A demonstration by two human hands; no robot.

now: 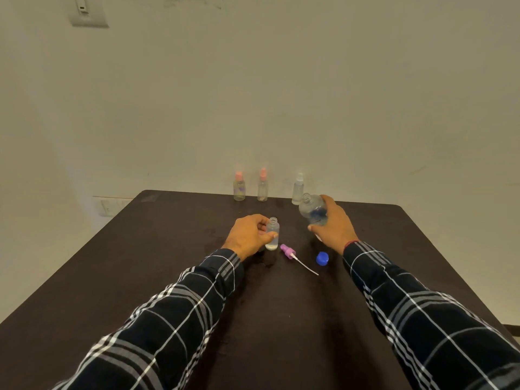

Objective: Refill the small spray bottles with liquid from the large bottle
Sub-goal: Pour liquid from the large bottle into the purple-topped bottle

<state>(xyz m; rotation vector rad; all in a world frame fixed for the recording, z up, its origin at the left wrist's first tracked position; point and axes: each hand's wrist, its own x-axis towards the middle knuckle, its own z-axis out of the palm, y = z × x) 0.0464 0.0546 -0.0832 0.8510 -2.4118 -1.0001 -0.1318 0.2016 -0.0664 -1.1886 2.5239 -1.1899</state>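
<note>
Three small spray bottles stand capped in a row at the table's (140, 249) far edge, just above the middle of the frame: a pink-topped bottle (239, 188), a second pink-topped bottle (262, 187) and a white-topped bottle (297, 190). I cannot tell whether they are filled. Below them, left of centre, the left grip (249, 235) is curled round the open small bottle (272, 233), thumb and fingers pinching its body. It appears to stand on the table with only a little liquid at the bottom. Its purple pump head (287, 251) lies just right of it, then the blue cap (322, 258). Right of centre, the right grip (334, 228) wraps the uncapped large bottle (313, 211), which is tilted with its mouth toward the upper left, apart from the small bottle's neck. By my judgement the opening is done; pouring and recapping are left.
</note>
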